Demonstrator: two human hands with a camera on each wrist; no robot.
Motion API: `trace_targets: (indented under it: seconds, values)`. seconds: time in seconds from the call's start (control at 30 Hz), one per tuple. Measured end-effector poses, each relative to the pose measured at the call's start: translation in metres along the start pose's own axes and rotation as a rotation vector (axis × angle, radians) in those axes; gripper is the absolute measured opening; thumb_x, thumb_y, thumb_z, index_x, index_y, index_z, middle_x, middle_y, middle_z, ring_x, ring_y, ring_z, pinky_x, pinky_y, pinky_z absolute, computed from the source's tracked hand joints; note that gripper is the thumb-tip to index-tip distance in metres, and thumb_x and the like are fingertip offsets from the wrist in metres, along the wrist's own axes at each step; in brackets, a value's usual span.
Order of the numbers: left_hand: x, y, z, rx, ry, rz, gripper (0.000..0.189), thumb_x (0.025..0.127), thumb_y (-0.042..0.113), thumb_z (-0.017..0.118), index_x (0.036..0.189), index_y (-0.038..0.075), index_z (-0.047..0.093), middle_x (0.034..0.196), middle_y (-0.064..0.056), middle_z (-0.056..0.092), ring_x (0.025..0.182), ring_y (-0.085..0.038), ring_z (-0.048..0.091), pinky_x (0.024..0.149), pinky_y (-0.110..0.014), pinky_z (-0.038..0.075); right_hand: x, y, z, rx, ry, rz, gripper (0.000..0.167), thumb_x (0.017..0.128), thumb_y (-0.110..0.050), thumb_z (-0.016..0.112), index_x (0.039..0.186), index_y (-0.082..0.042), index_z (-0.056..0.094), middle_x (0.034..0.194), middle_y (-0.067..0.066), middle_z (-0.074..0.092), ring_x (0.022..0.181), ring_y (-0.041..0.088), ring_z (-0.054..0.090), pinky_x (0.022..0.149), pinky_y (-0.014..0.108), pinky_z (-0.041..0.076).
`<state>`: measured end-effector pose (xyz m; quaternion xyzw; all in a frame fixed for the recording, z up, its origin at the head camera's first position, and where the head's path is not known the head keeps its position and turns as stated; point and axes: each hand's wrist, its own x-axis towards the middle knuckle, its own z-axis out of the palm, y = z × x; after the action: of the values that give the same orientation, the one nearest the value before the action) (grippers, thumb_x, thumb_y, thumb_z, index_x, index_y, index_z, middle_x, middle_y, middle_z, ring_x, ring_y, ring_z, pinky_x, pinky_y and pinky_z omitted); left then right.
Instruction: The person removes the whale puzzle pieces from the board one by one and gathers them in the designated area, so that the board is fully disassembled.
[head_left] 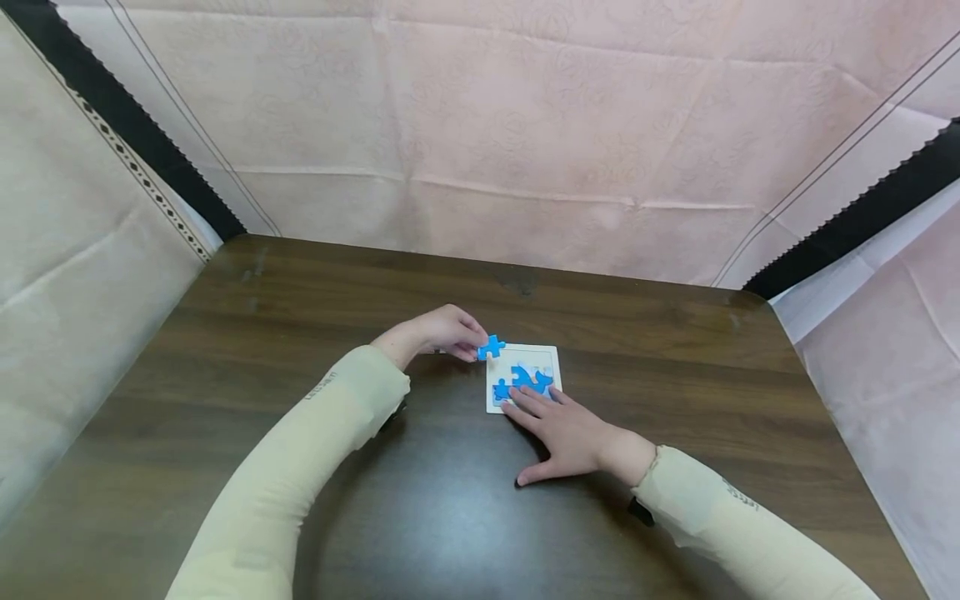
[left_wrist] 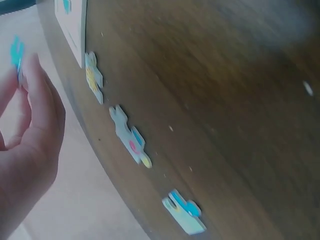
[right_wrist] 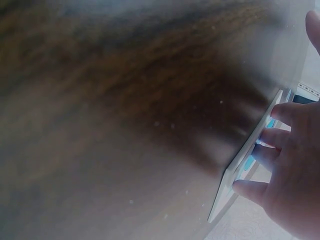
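"So, what has the left hand (head_left: 447, 331) got?"
"It pinches a blue puzzle piece (head_left: 492, 347); the white board (head_left: 536, 355) lies just right of that grip."
"And the right hand (head_left: 567, 435)?"
"Fingers spread, tips resting on the board. Three loose pieces (left_wrist: 128, 137) lie near the left grip."

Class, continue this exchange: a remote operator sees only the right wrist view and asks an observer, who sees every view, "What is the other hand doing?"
Observer: The left hand pinches a blue puzzle piece.
Operator: Where is that piece relative to the tray?
Observer: In the head view it appears at the far left corner of the tray; I cannot tell whether they touch.
Operator: Do you see any pieces lying loose?
Observer: Yes, the left wrist view shows three loose pieces spread in a row on the table.
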<state>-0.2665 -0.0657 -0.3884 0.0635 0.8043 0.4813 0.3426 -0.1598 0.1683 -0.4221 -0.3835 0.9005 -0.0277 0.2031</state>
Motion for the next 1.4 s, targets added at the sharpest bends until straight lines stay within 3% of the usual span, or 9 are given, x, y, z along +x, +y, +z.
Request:
trace_targets:
  seconds: [0.27, 0.53, 0.97, 1.27, 1.4]
  values:
    - [-0.004, -0.012, -0.014, -0.031, -0.004, -0.023, 0.03, 0.093, 0.015, 0.056, 0.118, -0.001, 0.058, 0.089, -0.009, 0.063, 0.071, -0.012, 0.062, 0.089, -0.036, 0.053, 0.0, 0.001, 0.001, 0.004, 0.003, -0.002, 0.094, 0.077, -0.072, 0.052, 0.15, -0.02, 0.022, 0.157, 0.004, 0.017, 0.146, 0.023, 0.013, 0.116, 0.054, 0.013]
    - [-0.012, -0.027, -0.03, -0.045, 0.002, -0.043, 0.033, 0.092, 0.012, 0.057, 0.122, -0.001, 0.055, 0.103, -0.014, 0.061, 0.079, -0.015, 0.062, 0.088, -0.033, 0.053, 0.001, 0.001, 0.001, 0.007, 0.014, -0.011, 0.094, 0.077, -0.071, 0.053, 0.149, -0.02, 0.022, 0.157, 0.005, 0.018, 0.146, 0.024, 0.014, 0.116, 0.055, 0.014]
    - [-0.029, -0.048, -0.053, -0.067, 0.025, 0.005, 0.034, 0.094, 0.008, 0.054, 0.124, -0.007, 0.052, 0.1, -0.012, 0.06, 0.077, -0.011, 0.063, 0.09, -0.035, 0.053, -0.003, 0.0, -0.002, 0.009, 0.036, -0.016, 0.093, 0.078, -0.068, 0.056, 0.149, -0.018, 0.025, 0.156, 0.006, 0.02, 0.145, 0.026, 0.017, 0.115, 0.056, 0.016]
    - [-0.042, -0.068, -0.065, -0.049, 0.04, -0.059, 0.038, 0.094, 0.012, 0.055, 0.128, -0.003, 0.051, 0.111, -0.015, 0.059, 0.078, -0.012, 0.062, 0.087, -0.031, 0.054, -0.002, 0.001, 0.001, 0.008, 0.038, -0.022, 0.093, 0.078, -0.069, 0.055, 0.149, -0.018, 0.024, 0.156, 0.007, 0.02, 0.145, 0.026, 0.017, 0.115, 0.056, 0.016]
    - [-0.047, -0.076, -0.068, -0.041, 0.044, -0.072, 0.038, 0.093, 0.013, 0.056, 0.127, -0.004, 0.051, 0.107, -0.014, 0.06, 0.079, -0.012, 0.063, 0.085, -0.029, 0.055, -0.002, 0.001, 0.002, 0.005, 0.038, -0.025, 0.093, 0.078, -0.07, 0.054, 0.149, -0.018, 0.024, 0.156, 0.007, 0.02, 0.145, 0.026, 0.017, 0.115, 0.056, 0.016]
